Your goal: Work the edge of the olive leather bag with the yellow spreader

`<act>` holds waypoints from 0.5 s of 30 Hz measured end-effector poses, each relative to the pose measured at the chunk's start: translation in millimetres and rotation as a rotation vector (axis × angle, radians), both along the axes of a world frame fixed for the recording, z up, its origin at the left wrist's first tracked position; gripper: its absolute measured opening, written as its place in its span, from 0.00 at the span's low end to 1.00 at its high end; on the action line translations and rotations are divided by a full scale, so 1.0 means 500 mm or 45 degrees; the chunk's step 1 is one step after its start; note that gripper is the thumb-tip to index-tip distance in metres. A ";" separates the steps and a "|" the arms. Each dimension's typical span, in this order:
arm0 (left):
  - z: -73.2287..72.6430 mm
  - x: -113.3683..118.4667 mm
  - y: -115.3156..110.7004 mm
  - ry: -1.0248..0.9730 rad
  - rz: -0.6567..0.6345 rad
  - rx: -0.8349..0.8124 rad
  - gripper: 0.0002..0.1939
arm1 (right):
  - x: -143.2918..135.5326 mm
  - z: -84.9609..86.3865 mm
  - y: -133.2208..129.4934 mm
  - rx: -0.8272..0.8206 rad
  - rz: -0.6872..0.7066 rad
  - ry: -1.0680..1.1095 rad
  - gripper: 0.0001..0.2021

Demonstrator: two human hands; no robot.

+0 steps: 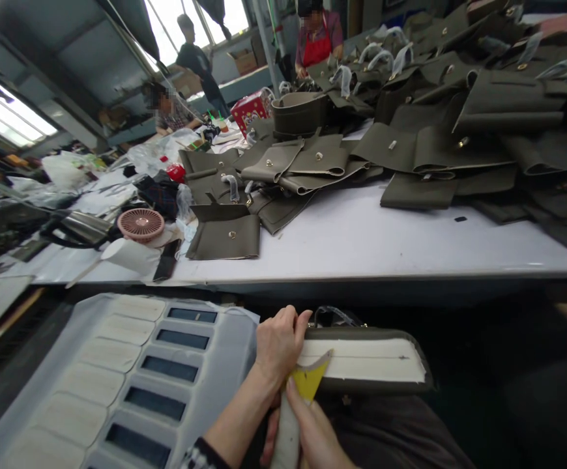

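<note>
My left hand (pixel 279 342) is closed on the left end of a dark olive handbag (pixel 423 365), its thumb over the top edge. The bag lies on its side by my lap, a cream side (pixel 381 365) with a lengthwise line facing up. Its plastic-wrapped handle (pixel 337 317) stands at the far edge. My right hand (pixel 315 430) is wrapped round a hammer-like tool's pale handle (pixel 287 433). The tool's yellow head (pixel 307 380) tapers to a curved grey point over the cream side. Whether the point touches it I cannot tell.
A white table (pixel 342 241) ahead carries piles of olive bag pieces (pixel 313 156), a pink round fan (pixel 141 225), a kettle (pixel 81 228) and a phone (pixel 167 260). At left stands a slotted light panel (pixel 137 378). Several people work beyond, including a person in a red apron (pixel 317 49).
</note>
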State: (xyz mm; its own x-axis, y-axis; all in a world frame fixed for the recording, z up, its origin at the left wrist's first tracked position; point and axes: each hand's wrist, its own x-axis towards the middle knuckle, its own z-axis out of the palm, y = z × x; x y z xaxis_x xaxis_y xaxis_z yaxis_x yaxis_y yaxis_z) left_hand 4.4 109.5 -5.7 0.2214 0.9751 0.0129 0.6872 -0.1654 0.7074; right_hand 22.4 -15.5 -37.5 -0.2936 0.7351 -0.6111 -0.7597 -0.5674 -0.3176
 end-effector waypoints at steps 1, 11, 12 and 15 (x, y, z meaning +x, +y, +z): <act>-0.001 0.000 0.006 -0.034 0.021 -0.023 0.20 | 0.005 0.008 -0.007 0.007 0.020 -0.038 0.41; -0.029 -0.089 -0.025 -0.899 0.213 -0.540 0.34 | 0.306 0.104 0.052 0.454 0.285 -0.909 0.34; -0.030 -0.098 -0.050 -1.009 0.241 -0.591 0.31 | 0.361 0.104 0.082 0.498 0.243 -1.163 0.32; -0.039 -0.108 -0.111 -1.202 0.333 -0.654 0.27 | 0.508 0.087 0.180 0.696 0.185 -2.104 0.23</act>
